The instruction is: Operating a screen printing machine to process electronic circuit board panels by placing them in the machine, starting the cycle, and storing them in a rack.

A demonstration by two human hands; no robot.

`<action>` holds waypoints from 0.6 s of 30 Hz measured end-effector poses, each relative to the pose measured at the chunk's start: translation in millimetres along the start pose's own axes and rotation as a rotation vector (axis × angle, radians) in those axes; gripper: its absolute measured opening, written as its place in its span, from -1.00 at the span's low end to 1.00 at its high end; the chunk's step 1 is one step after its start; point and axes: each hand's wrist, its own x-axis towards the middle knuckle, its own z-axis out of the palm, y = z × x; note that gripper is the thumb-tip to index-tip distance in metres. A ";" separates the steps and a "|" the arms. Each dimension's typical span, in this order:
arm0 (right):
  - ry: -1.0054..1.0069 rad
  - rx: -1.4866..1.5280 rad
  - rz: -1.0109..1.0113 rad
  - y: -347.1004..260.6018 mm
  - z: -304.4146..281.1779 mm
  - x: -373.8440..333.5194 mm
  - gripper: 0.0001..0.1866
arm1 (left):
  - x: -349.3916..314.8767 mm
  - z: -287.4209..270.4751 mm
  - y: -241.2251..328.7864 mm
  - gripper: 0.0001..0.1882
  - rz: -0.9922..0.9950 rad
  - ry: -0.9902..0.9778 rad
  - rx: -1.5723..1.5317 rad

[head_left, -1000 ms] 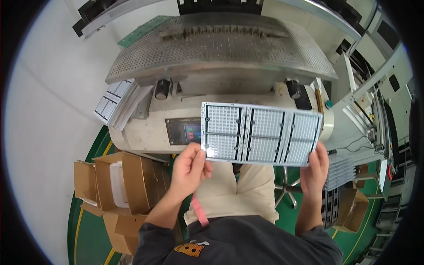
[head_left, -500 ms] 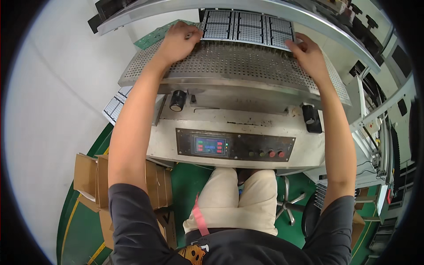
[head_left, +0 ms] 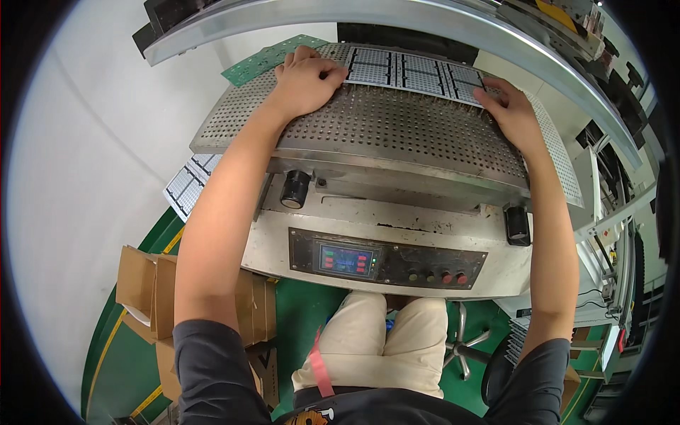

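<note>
A white circuit board panel [head_left: 423, 75] with three black-lined sections lies along the far part of the perforated metal plate [head_left: 340, 124]. Short pins show under its near edge. My left hand [head_left: 306, 81] has its curled fingers and thumb at the panel's left end. At the right end, my right hand [head_left: 513, 112] grips the corner, thumb on the near side and fingers around the far side. Part of each fingertip is hidden. Beyond my left hand, green circuit boards [head_left: 263, 62] rest at the plate's far left corner.
A metal beam [head_left: 297, 27] crosses above the far side of the plate. Black knobs [head_left: 295, 189] and a control panel [head_left: 386, 258] with screen and buttons face me. More white panels [head_left: 190, 185] lie at the left, above cardboard boxes [head_left: 152, 290]. A wheeled chair [head_left: 464, 347] stands right.
The view has shifted, so the machine sits lower in it. A dark gap behind the plate now shows beyond the panel. Both hands stay at the panel's ends.
</note>
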 end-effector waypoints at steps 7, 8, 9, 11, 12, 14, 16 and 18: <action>0.007 -0.061 -0.016 -4.9 -3.9 -1.9 -0.42 | 2.0 2.8 2.4 -0.60 -0.021 0.005 -0.018; 0.007 -0.077 -0.012 -5.0 -5.4 -2.9 -0.44 | 1.9 2.2 4.3 -0.60 -0.027 0.005 -0.017; 0.012 -0.078 -0.008 -4.7 -6.2 -4.1 -0.44 | 1.8 1.8 6.5 -0.59 -0.032 0.006 -0.016; 0.011 -0.105 -0.038 -2.0 -6.5 -7.3 -0.46 | 0.4 -0.9 7.6 -0.59 -0.037 -0.002 -0.011; 0.013 -0.120 -0.050 0.2 -6.7 -8.8 -0.48 | -0.6 -2.8 6.8 -0.58 -0.048 -0.009 -0.005; 0.029 -0.107 -0.070 8.5 -5.7 -7.8 -0.48 | 1.4 -2.0 7.5 -0.58 -0.037 -0.019 -0.012; 0.032 -0.062 -0.135 12.9 -3.2 -3.2 -0.49 | 2.4 -2.8 4.2 -0.58 -0.055 -0.031 -0.012; 0.013 -0.074 -0.094 11.4 -4.9 0.6 -0.48 | 2.5 -2.0 3.8 -0.58 -0.055 -0.040 -0.014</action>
